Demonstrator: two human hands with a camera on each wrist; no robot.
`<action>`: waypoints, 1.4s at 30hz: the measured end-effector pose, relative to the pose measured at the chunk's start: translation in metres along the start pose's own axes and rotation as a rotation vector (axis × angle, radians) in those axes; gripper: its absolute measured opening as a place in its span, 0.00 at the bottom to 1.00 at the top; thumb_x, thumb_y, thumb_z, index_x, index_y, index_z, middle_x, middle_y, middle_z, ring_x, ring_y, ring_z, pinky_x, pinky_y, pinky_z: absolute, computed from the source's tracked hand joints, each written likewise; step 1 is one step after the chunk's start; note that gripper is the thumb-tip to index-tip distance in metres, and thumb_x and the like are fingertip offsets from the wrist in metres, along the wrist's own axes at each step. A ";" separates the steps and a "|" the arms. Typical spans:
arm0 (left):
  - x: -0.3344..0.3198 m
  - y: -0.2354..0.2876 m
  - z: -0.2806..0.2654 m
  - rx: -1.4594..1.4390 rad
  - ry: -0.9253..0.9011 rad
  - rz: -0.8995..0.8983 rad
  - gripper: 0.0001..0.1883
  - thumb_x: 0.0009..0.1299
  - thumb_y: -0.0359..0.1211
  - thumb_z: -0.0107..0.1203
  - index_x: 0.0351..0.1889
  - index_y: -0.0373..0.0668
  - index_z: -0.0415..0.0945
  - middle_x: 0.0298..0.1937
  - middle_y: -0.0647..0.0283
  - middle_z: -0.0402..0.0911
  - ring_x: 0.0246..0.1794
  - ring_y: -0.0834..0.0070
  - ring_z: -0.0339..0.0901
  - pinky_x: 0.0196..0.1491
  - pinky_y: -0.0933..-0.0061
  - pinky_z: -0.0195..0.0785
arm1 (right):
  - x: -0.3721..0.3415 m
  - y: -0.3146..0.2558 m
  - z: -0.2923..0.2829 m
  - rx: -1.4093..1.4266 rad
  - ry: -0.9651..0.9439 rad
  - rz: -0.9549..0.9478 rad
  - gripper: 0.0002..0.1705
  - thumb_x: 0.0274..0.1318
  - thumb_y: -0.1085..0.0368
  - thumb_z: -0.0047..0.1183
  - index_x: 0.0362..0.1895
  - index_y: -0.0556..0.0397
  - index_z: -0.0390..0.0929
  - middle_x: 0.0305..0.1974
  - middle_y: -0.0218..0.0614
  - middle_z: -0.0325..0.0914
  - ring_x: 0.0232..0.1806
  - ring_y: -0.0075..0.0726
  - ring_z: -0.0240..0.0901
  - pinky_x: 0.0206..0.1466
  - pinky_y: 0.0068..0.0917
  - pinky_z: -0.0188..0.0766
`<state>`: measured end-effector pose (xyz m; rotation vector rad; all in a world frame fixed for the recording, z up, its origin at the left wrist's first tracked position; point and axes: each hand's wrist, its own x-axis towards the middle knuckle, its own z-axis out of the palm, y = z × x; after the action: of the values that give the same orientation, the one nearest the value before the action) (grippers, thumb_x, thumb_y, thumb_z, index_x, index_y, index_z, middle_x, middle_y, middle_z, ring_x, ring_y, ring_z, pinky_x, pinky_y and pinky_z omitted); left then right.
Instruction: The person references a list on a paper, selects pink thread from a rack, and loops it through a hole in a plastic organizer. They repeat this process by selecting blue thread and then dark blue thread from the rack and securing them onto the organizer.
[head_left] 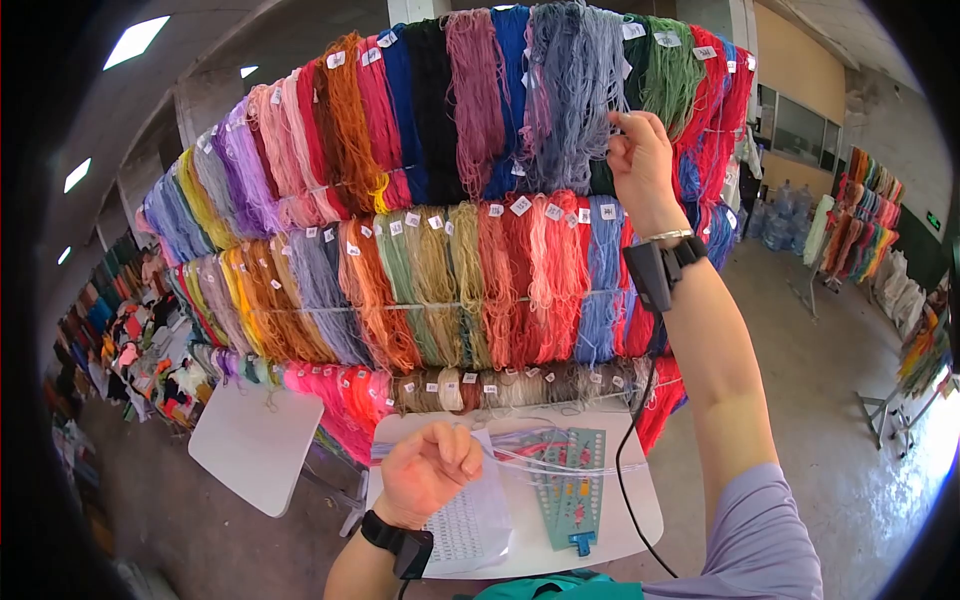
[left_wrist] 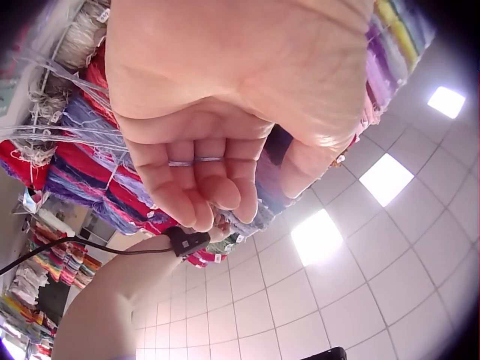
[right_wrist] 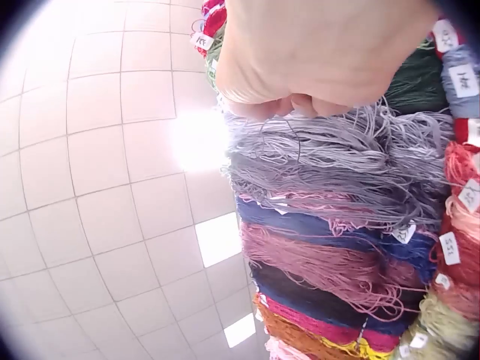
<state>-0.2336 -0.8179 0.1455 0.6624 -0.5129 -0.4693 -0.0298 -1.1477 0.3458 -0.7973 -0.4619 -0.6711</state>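
Note:
My right hand [head_left: 640, 165] is raised to the top row of the rack, its fingertips pinching strands at the right edge of a grey-blue yarn hank [head_left: 570, 90]. In the right wrist view the curled fingers [right_wrist: 300, 105] lie over the same grey yarn [right_wrist: 322, 142]. My left hand [head_left: 430, 470] hovers palm up over the white table [head_left: 630, 510], fingers loosely curled and holding nothing. Thin pale bands cross two of its fingers in the left wrist view. Pale lilac threads [head_left: 520, 440] stretch across the table behind it.
Tagged hanks in many colours hang in rows, with red yarn [head_left: 560, 285] in the middle row. On the table lie a printed sheet [head_left: 470, 530] and green punched cards [head_left: 575, 490] with a blue clip [head_left: 582, 542]. A black cable [head_left: 622, 470] runs down from my right wrist.

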 end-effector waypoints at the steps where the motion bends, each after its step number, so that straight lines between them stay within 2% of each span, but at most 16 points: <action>1: 0.001 0.000 0.000 0.001 0.002 -0.002 0.22 0.71 0.51 0.48 0.26 0.42 0.64 0.27 0.66 0.63 0.33 0.70 0.65 0.37 0.70 0.60 | -0.005 -0.003 -0.004 0.018 -0.052 0.029 0.06 0.55 0.69 0.57 0.32 0.47 0.71 0.21 0.23 0.67 0.13 0.18 0.55 0.15 0.17 0.45; 9: 0.008 0.010 -0.011 -0.012 0.158 0.072 0.19 0.72 0.47 0.47 0.29 0.41 0.67 0.28 0.66 0.65 0.34 0.70 0.66 0.39 0.70 0.61 | -0.077 -0.031 -0.041 -0.507 -0.142 -0.017 0.08 0.63 0.64 0.56 0.41 0.55 0.81 0.18 0.17 0.60 0.16 0.11 0.51 0.18 0.17 0.45; 13: -0.010 0.043 -0.048 -0.072 0.421 0.196 0.14 0.73 0.40 0.46 0.31 0.41 0.70 0.28 0.66 0.68 0.34 0.71 0.68 0.41 0.71 0.66 | -0.226 -0.058 -0.168 -1.079 -0.451 0.190 0.09 0.62 0.65 0.56 0.36 0.59 0.80 0.28 0.31 0.75 0.30 0.23 0.70 0.34 0.26 0.69; 15: -0.031 0.068 -0.080 -0.109 0.480 0.277 0.10 0.72 0.37 0.48 0.32 0.42 0.71 0.29 0.67 0.70 0.34 0.74 0.70 0.43 0.72 0.69 | -0.307 -0.077 -0.268 -1.667 -0.826 0.359 0.11 0.58 0.58 0.53 0.31 0.51 0.80 0.27 0.43 0.79 0.29 0.47 0.78 0.33 0.42 0.73; 16: -0.043 0.082 -0.093 -0.110 0.491 0.322 0.08 0.72 0.36 0.50 0.32 0.44 0.71 0.30 0.67 0.72 0.35 0.75 0.72 0.44 0.72 0.71 | -0.352 -0.093 -0.316 -1.817 -0.926 0.707 0.14 0.58 0.54 0.48 0.31 0.47 0.82 0.31 0.44 0.80 0.34 0.58 0.77 0.37 0.50 0.73; 19: -0.102 0.142 -0.153 0.212 0.786 0.650 0.07 0.71 0.33 0.52 0.36 0.40 0.75 0.33 0.65 0.77 0.38 0.74 0.76 0.46 0.73 0.72 | -0.464 -0.175 -0.425 -2.135 -1.162 1.769 0.16 0.49 0.61 0.52 0.42 0.49 0.85 0.46 0.44 0.83 0.51 0.50 0.80 0.51 0.46 0.75; 21: -0.161 0.208 -0.214 0.442 0.806 0.873 0.05 0.70 0.30 0.54 0.39 0.38 0.76 0.37 0.63 0.79 0.39 0.74 0.77 0.49 0.74 0.73 | -0.491 -0.227 -0.434 -2.159 -1.027 1.964 0.17 0.46 0.61 0.56 0.44 0.45 0.86 0.46 0.41 0.84 0.51 0.51 0.80 0.53 0.44 0.75; 22: -0.181 0.233 -0.225 0.505 0.816 0.995 0.06 0.71 0.29 0.53 0.42 0.36 0.77 0.39 0.61 0.79 0.41 0.73 0.77 0.50 0.75 0.72 | -0.481 -0.235 -0.423 -2.137 -0.960 1.937 0.17 0.46 0.60 0.56 0.43 0.43 0.86 0.46 0.41 0.84 0.51 0.51 0.80 0.52 0.44 0.75; 24: -0.179 0.236 -0.203 1.901 1.326 1.028 0.10 0.71 0.24 0.51 0.48 0.32 0.76 0.46 0.58 0.79 0.45 0.72 0.78 0.52 0.77 0.72 | -0.472 -0.236 -0.467 -2.023 -0.771 1.624 0.15 0.48 0.54 0.57 0.40 0.39 0.86 0.43 0.39 0.84 0.47 0.50 0.80 0.48 0.44 0.76; 25: -0.138 0.199 -0.127 2.231 1.395 0.908 0.14 0.73 0.22 0.47 0.55 0.31 0.74 0.50 0.57 0.78 0.49 0.72 0.77 0.53 0.74 0.72 | -0.439 -0.220 -0.442 -2.007 -0.704 1.430 0.14 0.50 0.51 0.56 0.37 0.43 0.85 0.39 0.39 0.84 0.43 0.49 0.81 0.45 0.45 0.76; 27: -0.112 0.184 -0.131 1.929 1.136 0.980 0.15 0.74 0.25 0.48 0.57 0.33 0.74 0.49 0.58 0.78 0.49 0.73 0.76 0.52 0.72 0.71 | -0.375 -0.178 -0.378 -1.838 -0.624 0.997 0.15 0.54 0.52 0.52 0.34 0.49 0.83 0.31 0.45 0.82 0.32 0.50 0.79 0.36 0.44 0.73; 29: -0.068 0.118 -0.103 2.011 0.877 0.710 0.16 0.75 0.31 0.50 0.58 0.37 0.74 0.47 0.61 0.79 0.47 0.76 0.76 0.52 0.74 0.69 | -0.323 -0.139 -0.302 -1.564 -0.552 0.841 0.11 0.56 0.59 0.54 0.32 0.54 0.80 0.23 0.45 0.75 0.23 0.33 0.68 0.30 0.34 0.68; 31: -0.022 0.043 -0.067 0.842 0.834 0.370 0.15 0.73 0.34 0.54 0.55 0.40 0.75 0.41 0.65 0.77 0.41 0.79 0.74 0.45 0.79 0.66 | -0.287 -0.108 -0.234 -1.330 -0.671 0.721 0.09 0.57 0.64 0.55 0.34 0.57 0.79 0.22 0.38 0.73 0.25 0.25 0.65 0.30 0.28 0.66; 32: -0.012 0.020 -0.110 0.403 0.547 0.237 0.15 0.72 0.34 0.55 0.54 0.38 0.76 0.37 0.65 0.77 0.38 0.80 0.73 0.42 0.79 0.66 | -0.277 -0.096 -0.204 -1.188 -0.687 0.727 0.09 0.57 0.64 0.55 0.35 0.58 0.80 0.22 0.35 0.73 0.25 0.24 0.65 0.30 0.27 0.66; 34: 0.006 -0.042 -0.069 0.489 0.493 -0.080 0.16 0.72 0.32 0.55 0.56 0.37 0.73 0.31 0.71 0.74 0.31 0.82 0.71 0.36 0.79 0.65 | -0.266 -0.073 -0.165 -1.077 -0.742 0.736 0.09 0.57 0.65 0.55 0.36 0.58 0.80 0.23 0.33 0.74 0.25 0.23 0.65 0.30 0.26 0.65; 42: 0.049 -0.141 -0.029 0.486 0.099 -0.396 0.17 0.70 0.31 0.58 0.56 0.37 0.75 0.28 0.75 0.71 0.28 0.86 0.67 0.32 0.82 0.59 | -0.275 -0.014 -0.099 -0.953 -0.905 0.737 0.09 0.56 0.65 0.55 0.37 0.58 0.81 0.23 0.34 0.75 0.25 0.22 0.65 0.29 0.25 0.66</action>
<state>-0.2129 -0.9299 0.0448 1.2611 -0.4029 -0.6872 -0.2201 -1.1301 0.1241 -2.0691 -0.5929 0.2706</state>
